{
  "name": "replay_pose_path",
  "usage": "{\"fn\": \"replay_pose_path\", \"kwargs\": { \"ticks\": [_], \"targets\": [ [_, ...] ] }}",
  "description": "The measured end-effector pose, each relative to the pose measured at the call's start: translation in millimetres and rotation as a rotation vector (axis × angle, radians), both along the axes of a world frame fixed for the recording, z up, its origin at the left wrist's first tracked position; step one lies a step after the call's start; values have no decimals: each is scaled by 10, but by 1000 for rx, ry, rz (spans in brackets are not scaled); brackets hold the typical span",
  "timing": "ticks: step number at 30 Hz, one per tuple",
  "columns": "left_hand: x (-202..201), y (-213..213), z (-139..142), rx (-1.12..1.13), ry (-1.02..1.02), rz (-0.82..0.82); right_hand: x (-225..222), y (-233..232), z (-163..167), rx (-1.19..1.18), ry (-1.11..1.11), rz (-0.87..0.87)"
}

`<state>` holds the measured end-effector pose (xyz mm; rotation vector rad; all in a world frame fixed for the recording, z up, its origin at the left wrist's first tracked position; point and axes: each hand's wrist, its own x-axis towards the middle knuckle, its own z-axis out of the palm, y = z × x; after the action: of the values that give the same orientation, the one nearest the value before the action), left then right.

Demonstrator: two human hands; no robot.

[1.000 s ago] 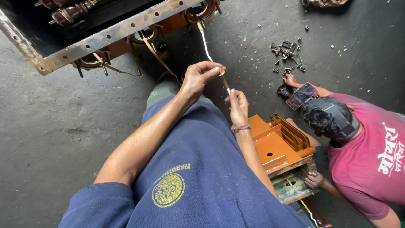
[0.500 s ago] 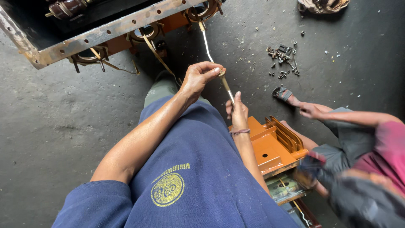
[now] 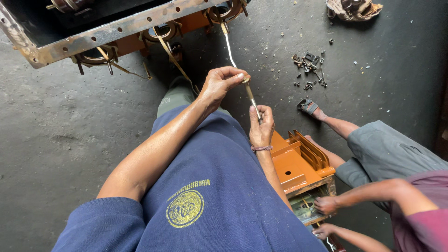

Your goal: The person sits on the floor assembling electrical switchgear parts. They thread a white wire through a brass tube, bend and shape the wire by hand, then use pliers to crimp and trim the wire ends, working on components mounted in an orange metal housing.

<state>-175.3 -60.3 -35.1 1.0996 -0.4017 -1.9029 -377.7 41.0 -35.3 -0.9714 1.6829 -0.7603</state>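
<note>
Thin pale metal strip [image 3: 238,70], slightly curved, runs from rusty orange-and-steel frame [image 3: 116,30] down to both hands. Left hand [image 3: 219,84] fingers pinched shut on its brass-coloured end; right hand [image 3: 261,128] fingers closed around strip below. Orange metal housing [image 3: 298,163] just beside, on grey concrete floor [image 3: 56,140].

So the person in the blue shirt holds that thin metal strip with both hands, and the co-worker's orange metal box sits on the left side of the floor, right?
Not quite. The head view shows the orange metal box on the right, beside the co-worker's hand. The rest holds: the left hand and right hand both grip the thin metal strip.
</note>
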Motion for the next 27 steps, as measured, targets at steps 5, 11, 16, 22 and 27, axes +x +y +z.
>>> {"fn": "replay_pose_path", "kwargs": {
  "ticks": [5, 11, 16, 22, 27],
  "targets": [
    [-3, -13, -34, 19, 41, 7, 3, -17, 26, 154, -155, -73],
    [8, -33, -71, 32, 47, 7, 56, -70, 81, 160, -150, -82],
    [39, -54, -54, 22, 35, 6, 108, -120, 143, 379, -323, -175],
    [56, -79, -25, 23, 53, 2, 95, -149, 114, 164, -307, -80],
    [67, -81, -54, -5, 53, -17, 126, -165, 75, 90, -112, -23]
  ]
}}
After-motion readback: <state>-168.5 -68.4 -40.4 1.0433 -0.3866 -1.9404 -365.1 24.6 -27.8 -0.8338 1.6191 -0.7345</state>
